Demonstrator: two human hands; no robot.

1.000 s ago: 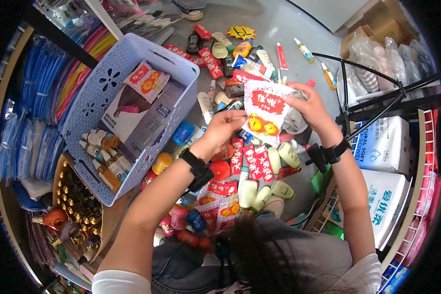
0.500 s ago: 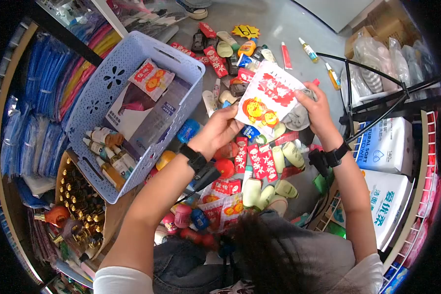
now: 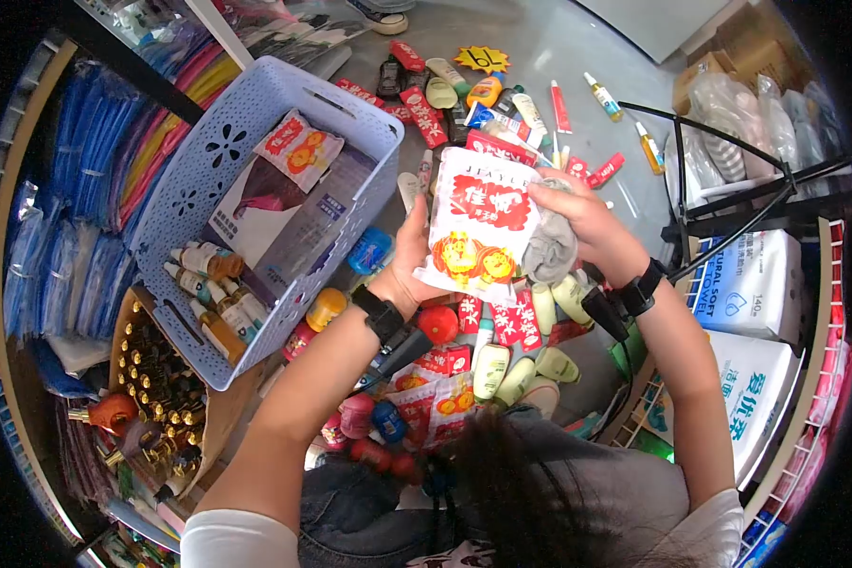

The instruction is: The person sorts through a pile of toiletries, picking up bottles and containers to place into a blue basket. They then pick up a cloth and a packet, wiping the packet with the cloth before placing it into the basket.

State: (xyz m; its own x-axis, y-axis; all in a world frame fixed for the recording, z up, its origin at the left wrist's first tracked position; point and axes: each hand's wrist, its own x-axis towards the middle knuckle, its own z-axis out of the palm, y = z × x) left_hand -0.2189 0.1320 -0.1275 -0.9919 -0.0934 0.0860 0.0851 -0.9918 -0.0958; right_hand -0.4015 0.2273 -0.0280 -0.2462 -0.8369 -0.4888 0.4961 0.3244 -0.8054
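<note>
A white packet [image 3: 483, 216] with red lettering and two orange-red cartoon figures is held between my hands, printed side up. My left hand [image 3: 409, 260] grips its lower left edge. On the other side, my right hand [image 3: 587, 220] pinches the upper right edge and also has a crumpled grey cloth [image 3: 550, 248] under its fingers. Beneath the packet lies a pile of goods on the floor, with red boxes [image 3: 516, 322] and pale green bottles [image 3: 491, 369]. A similar packet [image 3: 299, 151] rests in the lilac plastic basket [image 3: 336, 107] to the left.
Several small bottles [image 3: 220, 308] lie in the basket's near end. A carton of gold-capped bottles [image 3: 161, 379] stands below it. Black stand legs [image 3: 729, 137] and tissue packs [image 3: 743, 284] are at right. A person's shoe [image 3: 385, 21] shows at the top.
The packet has moved down and left, and it is turned more upright and flatter to my view. Both hands moved with it. More of the grey cloth shows beside my right hand.
</note>
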